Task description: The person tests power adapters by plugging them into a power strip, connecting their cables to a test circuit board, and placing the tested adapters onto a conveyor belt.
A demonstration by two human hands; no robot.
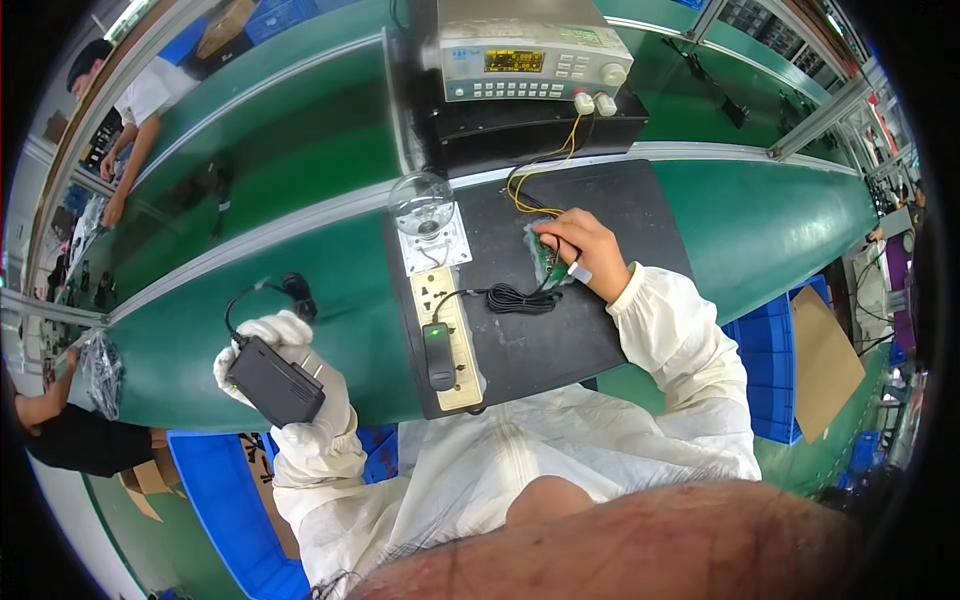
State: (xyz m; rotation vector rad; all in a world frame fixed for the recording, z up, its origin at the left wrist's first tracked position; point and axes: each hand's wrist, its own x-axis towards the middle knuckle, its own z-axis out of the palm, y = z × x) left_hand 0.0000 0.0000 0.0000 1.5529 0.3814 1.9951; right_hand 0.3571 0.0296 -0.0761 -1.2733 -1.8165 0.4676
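Note:
My left hand (290, 365), in a white glove, grips a black power adapter (275, 382) with metal plug prongs; its cord ends in a small bundle (298, 292) on the green bench. My bare right hand (588, 250) is pinched over a small green circuit board (545, 258) on the black mat. A black cable runs up to its fingers; the plug end is hidden. Left of the board lies a coiled black cable (522, 298). It leads from a second black adapter (438, 357), lit green and plugged into a cream power strip (462, 392).
A clear bulb (424, 205) stands on a white base beyond the strip. Yellow and black wires (516, 190) link the board area to a bench instrument (535, 65) at the back. Blue bins (765, 365) stand at both sides. Other people work at far left.

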